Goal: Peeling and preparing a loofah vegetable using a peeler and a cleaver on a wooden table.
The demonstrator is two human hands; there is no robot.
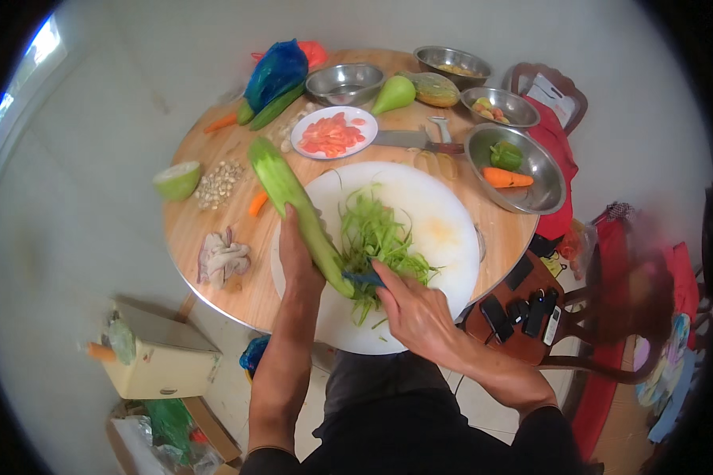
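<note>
My left hand (300, 252) grips a long green gourd or cucumber (294, 199), tilted over the left side of a round white cutting board (451, 255). The gourd's upper end is darker green, and its lower part is pale and peeled. My right hand (413, 309) is closed on a blue-handled peeler (365, 278), whose head is at the gourd's lower end; its blade is hard to make out. Green peel strips (380, 237) lie heaped on the board beside the gourd. Behind the board, a cleaver (413, 140) rests beside a white plate (300, 146) of sliced red vegetable.
A steel bowl (546, 178) at the right holds a carrot and a green pepper. A crumpled glove (223, 258), shelled nuts or seeds (218, 184) and a cut green gourd (178, 181) lie at the left. Several more steel bowls stand at the back. A wooden chair (511, 350) adjoins the table's right edge.
</note>
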